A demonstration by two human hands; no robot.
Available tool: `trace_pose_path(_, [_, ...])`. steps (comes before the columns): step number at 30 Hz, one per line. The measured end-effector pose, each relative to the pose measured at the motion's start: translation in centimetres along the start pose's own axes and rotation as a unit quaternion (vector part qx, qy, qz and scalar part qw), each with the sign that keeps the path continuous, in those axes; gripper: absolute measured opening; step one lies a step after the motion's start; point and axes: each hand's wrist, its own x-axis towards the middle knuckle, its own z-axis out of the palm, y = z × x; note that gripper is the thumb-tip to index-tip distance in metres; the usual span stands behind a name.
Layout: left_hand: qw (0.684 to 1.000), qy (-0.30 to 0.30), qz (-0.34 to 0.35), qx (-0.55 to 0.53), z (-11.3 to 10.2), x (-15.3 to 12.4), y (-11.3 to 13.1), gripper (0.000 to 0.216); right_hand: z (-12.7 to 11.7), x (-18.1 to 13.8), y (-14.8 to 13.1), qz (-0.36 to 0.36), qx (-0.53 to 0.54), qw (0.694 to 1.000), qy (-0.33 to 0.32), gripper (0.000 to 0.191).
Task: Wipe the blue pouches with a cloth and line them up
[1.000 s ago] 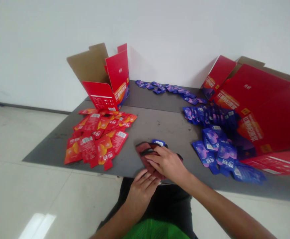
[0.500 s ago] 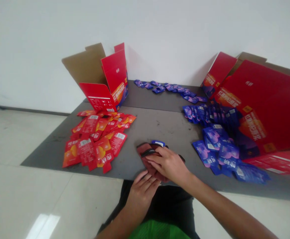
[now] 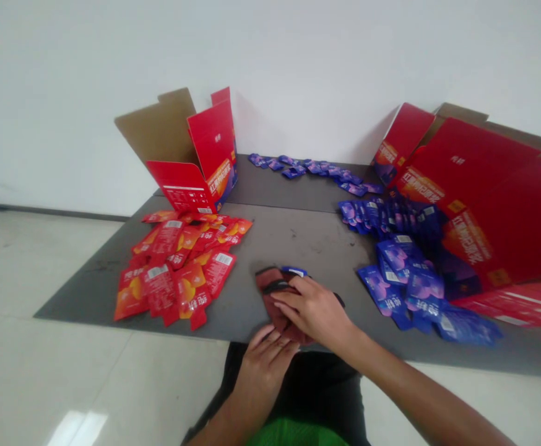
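Note:
A dark red pouch (image 3: 273,287) with a black band lies at the near edge of the grey table (image 3: 293,238), with a blue packet (image 3: 293,271) tucked just behind it. My right hand (image 3: 314,308) lies on top of the pouch with fingers curled over it. Against the pouch's near end, at the table edge, rests my left hand (image 3: 265,357) with fingers together and stretched out. A heap of red packets (image 3: 182,266) lies to the left. A heap of blue packets (image 3: 405,266) lies to the right.
An open red carton (image 3: 196,161) stands at the back left. Large red cartons (image 3: 479,210) lie tipped on the right. A row of blue packets (image 3: 307,168) runs along the back by the white wall. Pale floor tiles lie to the left.
Both hands stay on the pouch almost unmoved. The view has tilted slightly, so everything sits a little lower in the picture.

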Motion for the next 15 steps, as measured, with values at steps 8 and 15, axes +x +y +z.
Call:
trace_pose_path(8, [0.999,0.000,0.036,0.030,-0.7,0.7,-0.1,0.034,-0.7,5.3,5.6,0.110,-0.074,0.991,0.034,0.026])
trace_pose_path(15, [0.996,-0.041,0.048,0.062,-2.1,2.9,-0.7,0.034,-4.1,-1.0,2.7,0.148,0.114,0.964,0.190,0.030])
